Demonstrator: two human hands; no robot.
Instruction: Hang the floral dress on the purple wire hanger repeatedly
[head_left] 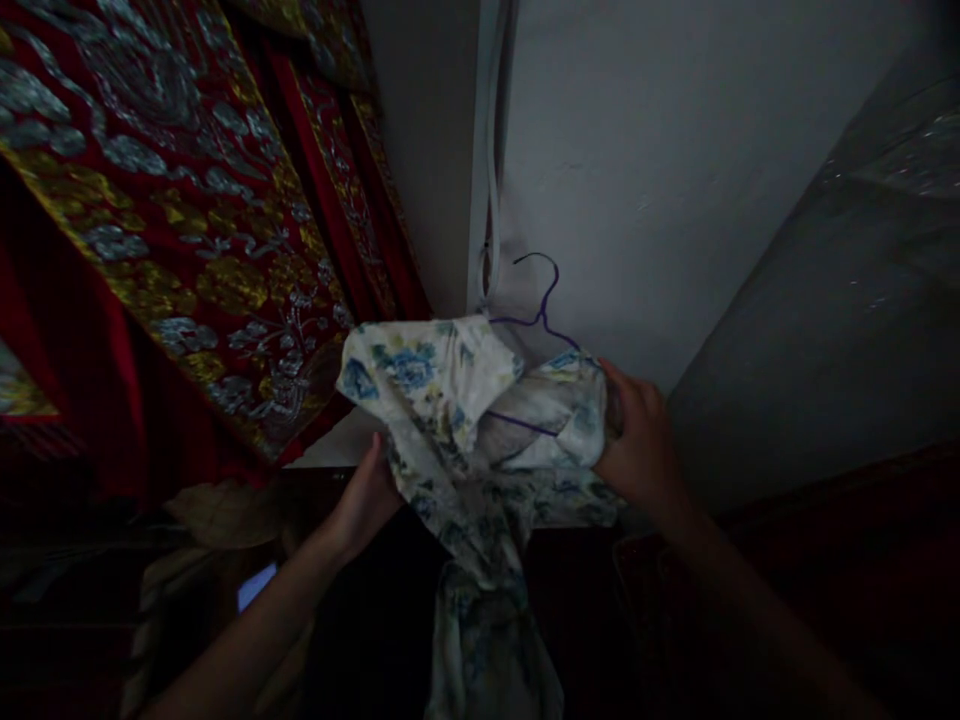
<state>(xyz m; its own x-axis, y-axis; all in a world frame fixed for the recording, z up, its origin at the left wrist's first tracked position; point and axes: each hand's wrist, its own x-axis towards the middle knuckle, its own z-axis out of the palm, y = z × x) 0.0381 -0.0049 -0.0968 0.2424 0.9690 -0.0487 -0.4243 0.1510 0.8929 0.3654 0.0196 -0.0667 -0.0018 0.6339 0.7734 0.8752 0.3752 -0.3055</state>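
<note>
A white garment with blue flowers (420,375) hangs between my hands on a purple wire hanger (546,318). The hanger's hook stands up free, and its lower bar shows through the neck opening. My right hand (637,435) is closed round the garment's right shoulder; its fingertips are partly hidden behind the cloth. My left hand (369,500) is at the garment's left side, thumb up beside the cloth, with the other fingers hidden behind it. The garment's lower part droops in folds toward the bottom of the view.
Red cloth with gold and silver embroidery (225,200) hangs at the left. A pale wall (637,150) rises ahead, with a white cable (493,180) running down it. A lit screen (256,586) glows at lower left. The floor area is very dark.
</note>
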